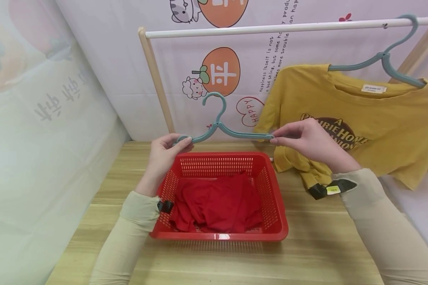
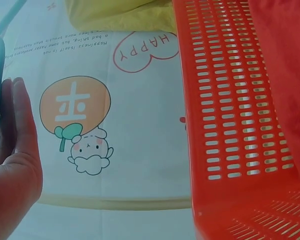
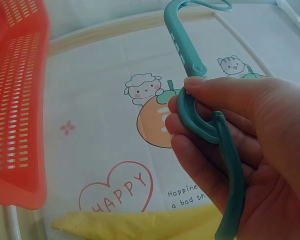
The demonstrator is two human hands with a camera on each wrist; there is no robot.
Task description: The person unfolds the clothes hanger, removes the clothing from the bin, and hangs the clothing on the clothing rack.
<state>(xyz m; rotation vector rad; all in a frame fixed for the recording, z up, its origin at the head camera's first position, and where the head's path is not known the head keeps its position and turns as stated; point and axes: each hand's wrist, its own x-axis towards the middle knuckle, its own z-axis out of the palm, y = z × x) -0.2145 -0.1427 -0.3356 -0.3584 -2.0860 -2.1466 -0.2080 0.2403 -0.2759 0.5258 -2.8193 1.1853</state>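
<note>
Holding the bare hanger by its two ends, in the head view, you have your left grip and right grip each pinching one arm of it, hook upward, above the far side of the red basket. A red cloth lies bunched inside the basket, which rests on the wooden surface. To your right, a yellow shirt is on another hanger hooked over the white rail. Judging by this, one garment is done; the red cloth is left, neither on your hanger nor on the rail.

Looking through the left wrist view, you see part of your left grip at the frame's edge, fingers lying against the slotted hanger; that view alone doesn't show how firmly you have it. The basket wall and cloth stand well apart from your fingers there.

In the right wrist view, your thumb and fingers are curled about a rounded section of the hanger, with the basket off to one side and yellow fabric near the bottom.
</note>
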